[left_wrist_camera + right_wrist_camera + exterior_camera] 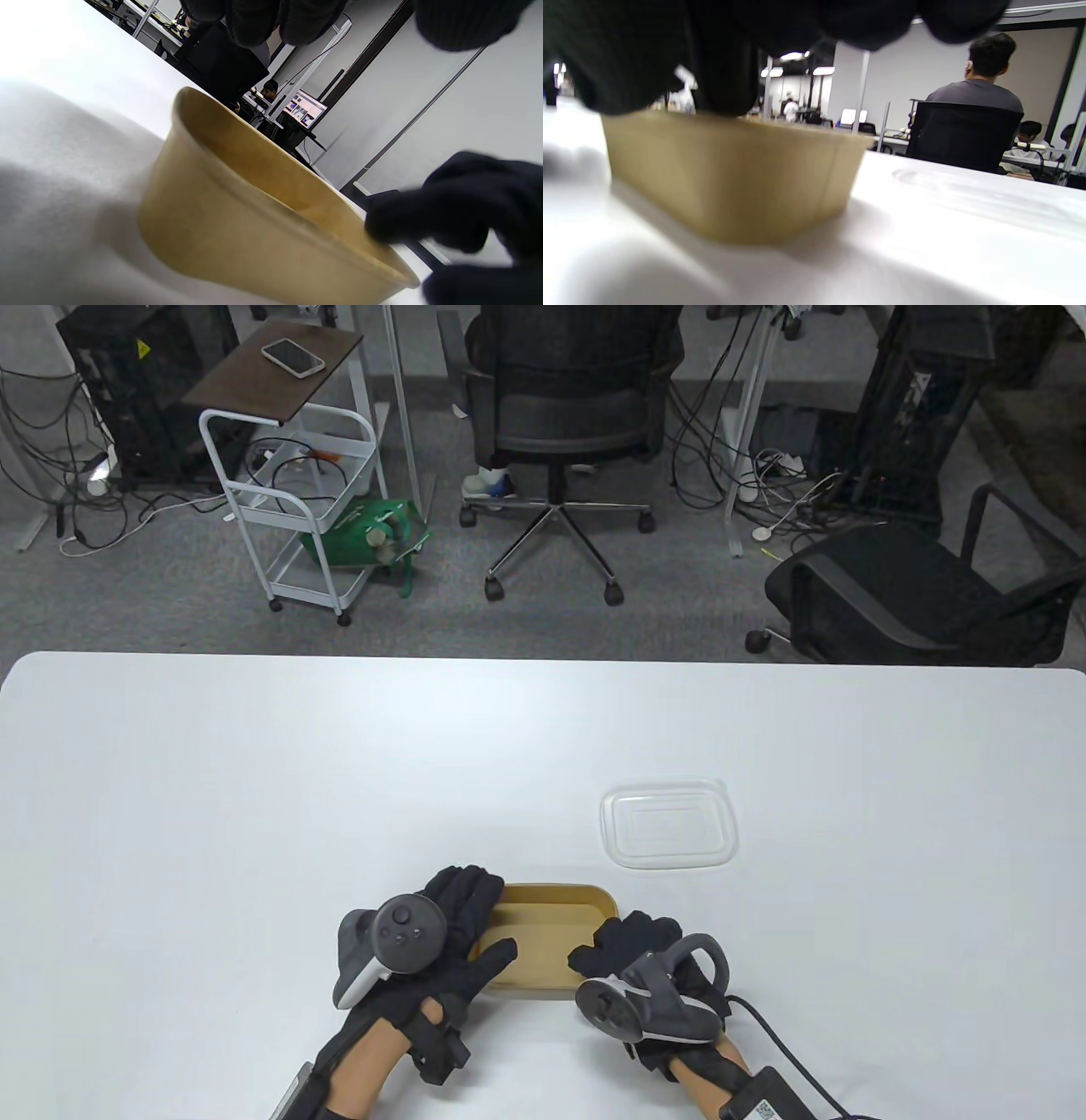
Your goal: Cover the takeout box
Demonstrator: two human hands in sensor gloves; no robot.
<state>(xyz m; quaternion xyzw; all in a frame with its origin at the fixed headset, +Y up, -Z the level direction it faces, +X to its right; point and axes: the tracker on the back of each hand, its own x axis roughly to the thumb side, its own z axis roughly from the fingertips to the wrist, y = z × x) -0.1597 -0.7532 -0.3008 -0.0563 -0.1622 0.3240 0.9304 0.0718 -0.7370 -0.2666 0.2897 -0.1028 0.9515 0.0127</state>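
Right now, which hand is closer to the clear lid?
The right hand, at the brown takeout box's right end. The clear lid lies just beyond it; the left hand is at the box's far end.

White table [254, 814] with box [543, 937], lid [668, 824]

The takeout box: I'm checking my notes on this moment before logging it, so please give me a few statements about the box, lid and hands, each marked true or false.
1. The clear lid is already on the takeout box. False: it lies flat on the table, apart from the box, beyond its far right corner.
2. The box is open and looks empty. True.
3. The left hand is at the box's left side. True.
4. The right hand holds the lid. False: it is at the box's right end, fingers at the rim.
5. The box lies on its side. False: it stands upright on the table.
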